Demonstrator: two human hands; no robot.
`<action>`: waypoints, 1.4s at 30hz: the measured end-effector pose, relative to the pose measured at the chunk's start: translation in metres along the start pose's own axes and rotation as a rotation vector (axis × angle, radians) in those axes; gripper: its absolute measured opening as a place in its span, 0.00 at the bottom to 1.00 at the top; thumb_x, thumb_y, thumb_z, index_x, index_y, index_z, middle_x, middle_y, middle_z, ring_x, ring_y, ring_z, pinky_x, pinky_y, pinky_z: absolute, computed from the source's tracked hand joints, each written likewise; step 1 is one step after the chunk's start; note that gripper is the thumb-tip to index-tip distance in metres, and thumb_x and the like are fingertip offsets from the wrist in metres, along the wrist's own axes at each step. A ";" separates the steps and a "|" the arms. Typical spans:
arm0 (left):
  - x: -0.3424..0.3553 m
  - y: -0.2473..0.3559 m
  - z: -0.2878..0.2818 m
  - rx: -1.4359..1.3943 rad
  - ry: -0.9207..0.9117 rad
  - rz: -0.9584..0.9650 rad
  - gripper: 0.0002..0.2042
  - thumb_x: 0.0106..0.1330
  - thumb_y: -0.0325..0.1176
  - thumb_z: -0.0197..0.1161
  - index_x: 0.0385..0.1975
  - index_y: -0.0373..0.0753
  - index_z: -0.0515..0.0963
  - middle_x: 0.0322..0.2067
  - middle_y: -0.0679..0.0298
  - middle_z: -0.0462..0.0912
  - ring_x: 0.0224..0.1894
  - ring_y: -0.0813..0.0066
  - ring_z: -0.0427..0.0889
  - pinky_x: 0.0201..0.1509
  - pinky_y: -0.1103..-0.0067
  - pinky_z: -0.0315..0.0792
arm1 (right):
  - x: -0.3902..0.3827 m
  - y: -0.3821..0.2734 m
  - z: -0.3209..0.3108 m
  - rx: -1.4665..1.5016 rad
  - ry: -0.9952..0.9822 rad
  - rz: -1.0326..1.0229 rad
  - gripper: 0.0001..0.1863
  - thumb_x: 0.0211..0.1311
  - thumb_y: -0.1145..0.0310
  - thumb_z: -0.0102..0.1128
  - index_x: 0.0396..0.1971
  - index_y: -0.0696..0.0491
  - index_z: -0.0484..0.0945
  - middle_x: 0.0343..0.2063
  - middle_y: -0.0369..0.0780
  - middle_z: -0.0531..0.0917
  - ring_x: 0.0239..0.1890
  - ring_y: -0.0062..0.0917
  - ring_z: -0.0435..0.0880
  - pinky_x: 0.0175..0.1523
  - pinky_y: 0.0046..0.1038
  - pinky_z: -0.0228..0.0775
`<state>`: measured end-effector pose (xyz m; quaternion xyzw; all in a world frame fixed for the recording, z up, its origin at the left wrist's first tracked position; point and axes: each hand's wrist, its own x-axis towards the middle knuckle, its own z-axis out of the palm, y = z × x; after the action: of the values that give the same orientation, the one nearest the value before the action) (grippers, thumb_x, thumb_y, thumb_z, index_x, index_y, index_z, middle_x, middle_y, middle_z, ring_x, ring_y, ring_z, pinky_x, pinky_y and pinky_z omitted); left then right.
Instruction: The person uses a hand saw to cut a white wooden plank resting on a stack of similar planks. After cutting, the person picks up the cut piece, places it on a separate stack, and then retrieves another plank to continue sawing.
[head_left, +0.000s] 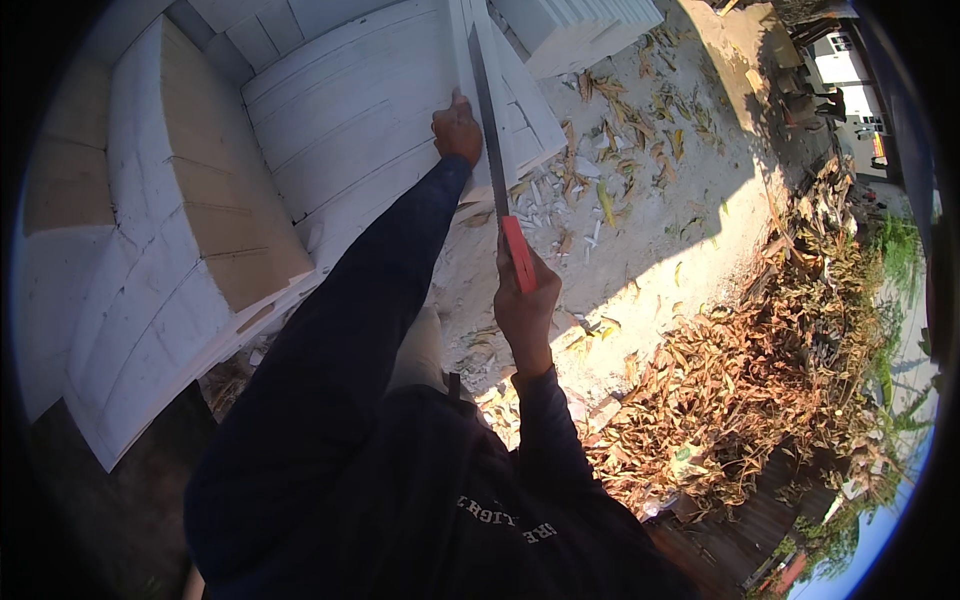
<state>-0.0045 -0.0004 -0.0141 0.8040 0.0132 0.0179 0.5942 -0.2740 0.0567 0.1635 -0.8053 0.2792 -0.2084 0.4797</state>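
Up at 12 o'clock, the handsaw (489, 135) lay across a white board (506, 150), blade tip pointing away. The right hand (530, 308) was wrapped snugly around its red handle (516, 248). The left hand (458, 132) sat on the board just left of the blade; couldn't tell if it was gripping or just pressing. White blocks (138, 150) stood around 10 o'clock, dry leaves (740, 390) heaped near 4.

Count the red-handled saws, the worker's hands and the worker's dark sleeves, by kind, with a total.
Red-handled saw: 1
Hands, left hand and right hand: 2
Dark sleeves: 2
Total: 5
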 end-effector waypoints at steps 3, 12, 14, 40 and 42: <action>0.001 0.010 0.003 -0.006 -0.037 -0.002 0.22 0.80 0.43 0.50 0.59 0.31 0.79 0.35 0.37 0.86 0.39 0.52 0.88 0.46 0.65 0.75 | 0.055 -0.006 0.008 -0.153 -0.099 0.075 0.20 0.65 0.80 0.57 0.56 0.63 0.80 0.40 0.58 0.86 0.40 0.44 0.90 0.43 0.33 0.79; 0.007 -0.010 0.006 -0.023 -0.032 -0.028 0.23 0.78 0.48 0.47 0.62 0.43 0.79 0.41 0.36 0.81 0.46 0.43 0.82 0.54 0.57 0.73 | -0.028 0.015 0.000 -0.038 0.061 -0.003 0.12 0.67 0.77 0.61 0.48 0.64 0.82 0.27 0.50 0.82 0.30 0.28 0.80 0.37 0.30 0.73; 0.006 -0.004 0.009 -0.026 -0.083 -0.065 0.24 0.78 0.52 0.45 0.64 0.49 0.79 0.44 0.36 0.79 0.50 0.37 0.80 0.58 0.52 0.72 | 0.025 -0.012 -0.004 -0.143 -0.131 0.147 0.18 0.64 0.79 0.59 0.54 0.64 0.80 0.36 0.57 0.85 0.38 0.46 0.89 0.43 0.34 0.79; 0.003 0.009 0.009 0.037 0.001 0.019 0.22 0.80 0.43 0.48 0.61 0.35 0.79 0.36 0.36 0.85 0.43 0.43 0.86 0.49 0.62 0.75 | 0.049 0.006 0.008 -0.099 -0.046 -0.061 0.18 0.64 0.78 0.59 0.54 0.63 0.82 0.26 0.56 0.81 0.27 0.45 0.83 0.35 0.38 0.73; 0.003 0.011 0.002 0.051 -0.021 0.003 0.22 0.80 0.44 0.48 0.60 0.35 0.79 0.37 0.35 0.84 0.44 0.42 0.86 0.49 0.61 0.75 | 0.047 0.013 0.010 -0.129 -0.044 -0.053 0.19 0.64 0.78 0.59 0.55 0.62 0.81 0.28 0.55 0.83 0.28 0.45 0.85 0.37 0.37 0.75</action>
<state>-0.0011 -0.0058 -0.0039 0.8191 0.0062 0.0098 0.5735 -0.2360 0.0280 0.1508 -0.8460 0.2599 -0.1851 0.4271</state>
